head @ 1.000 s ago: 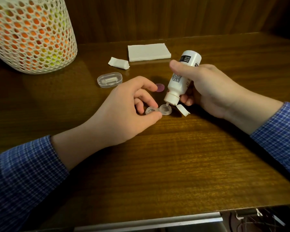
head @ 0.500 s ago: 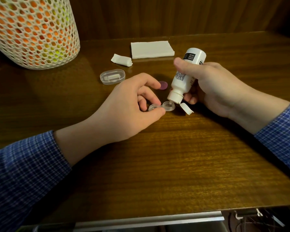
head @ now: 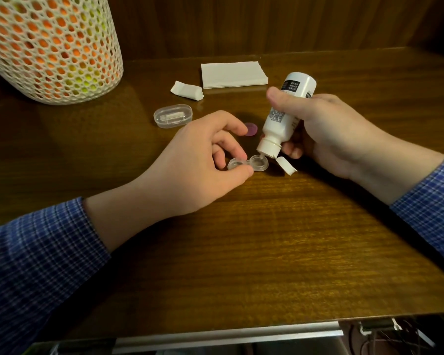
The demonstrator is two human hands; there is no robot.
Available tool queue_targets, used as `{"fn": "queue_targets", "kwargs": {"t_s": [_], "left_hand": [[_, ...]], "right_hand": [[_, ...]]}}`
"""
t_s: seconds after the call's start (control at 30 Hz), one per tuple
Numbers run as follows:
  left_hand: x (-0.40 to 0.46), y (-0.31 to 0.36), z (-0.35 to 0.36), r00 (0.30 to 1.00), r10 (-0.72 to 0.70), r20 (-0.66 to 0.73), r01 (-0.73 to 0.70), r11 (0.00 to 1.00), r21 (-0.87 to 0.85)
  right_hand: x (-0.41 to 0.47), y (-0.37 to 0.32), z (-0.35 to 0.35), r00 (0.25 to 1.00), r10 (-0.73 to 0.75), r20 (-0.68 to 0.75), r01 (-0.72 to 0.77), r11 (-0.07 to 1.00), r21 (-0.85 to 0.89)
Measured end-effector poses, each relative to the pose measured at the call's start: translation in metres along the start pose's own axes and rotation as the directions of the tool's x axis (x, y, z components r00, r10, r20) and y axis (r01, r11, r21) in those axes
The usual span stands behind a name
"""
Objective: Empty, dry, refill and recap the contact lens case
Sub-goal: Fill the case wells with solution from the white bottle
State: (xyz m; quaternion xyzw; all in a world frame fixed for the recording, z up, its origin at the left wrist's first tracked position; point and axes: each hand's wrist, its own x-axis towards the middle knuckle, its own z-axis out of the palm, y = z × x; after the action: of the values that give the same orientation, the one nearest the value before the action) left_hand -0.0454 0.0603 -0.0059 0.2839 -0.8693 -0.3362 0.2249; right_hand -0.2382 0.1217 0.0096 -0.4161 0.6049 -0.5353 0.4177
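Note:
A clear two-well contact lens case [head: 259, 163] lies uncapped on the wooden table [head: 267, 239]. My left hand [head: 200, 160] pinches its left well between thumb and fingers. My right hand [head: 326, 134] grips a white solution bottle [head: 283, 116], tilted nozzle-down with its tip over the right well. The bottle's white flip cap [head: 285, 166] hangs open beside the case. A purple cap [head: 251, 129] lies on the table just behind my left fingers.
A small clear plastic box [head: 172, 116] sits left of the purple cap. A crumpled tissue [head: 187, 90] and a folded stack of tissues [head: 233, 74] lie further back. A white mesh basket with orange and yellow contents [head: 49, 47] stands at the far left.
The bottle's nozzle lifted off the right well half a second ago and has come back down over it. My left hand keeps its pinch on the case.

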Motion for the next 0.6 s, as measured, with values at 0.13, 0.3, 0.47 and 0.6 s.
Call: {"fn": "queue_targets", "kwargs": {"t_s": [0.13, 0.3, 0.47, 0.6], "left_hand": [[0.0000, -0.0001, -0.0006, 1.000, 0.001, -0.005, -0.001, 1.000, -0.004], [0.0000, 0.0007, -0.0005, 1.000, -0.007, -0.006, 0.007, 1.000, -0.007], [0.0003, 0.0006, -0.0002, 1.000, -0.015, -0.001, 0.015, 1.000, -0.005], [0.0003, 0.0005, -0.0004, 1.000, -0.010, 0.003, 0.010, 1.000, -0.006]], "right_hand": [[0.0002, 0.0002, -0.0003, 1.000, 0.004, 0.004, -0.004, 1.000, -0.004], [-0.0005, -0.0002, -0.0003, 1.000, 0.013, -0.001, -0.013, 1.000, -0.008], [0.0001, 0.0000, -0.0007, 1.000, 0.013, -0.028, -0.013, 1.000, 0.000], [0.0024, -0.0001, -0.0005, 0.998, 0.026, -0.059, -0.024, 0.999, 0.032]]}}
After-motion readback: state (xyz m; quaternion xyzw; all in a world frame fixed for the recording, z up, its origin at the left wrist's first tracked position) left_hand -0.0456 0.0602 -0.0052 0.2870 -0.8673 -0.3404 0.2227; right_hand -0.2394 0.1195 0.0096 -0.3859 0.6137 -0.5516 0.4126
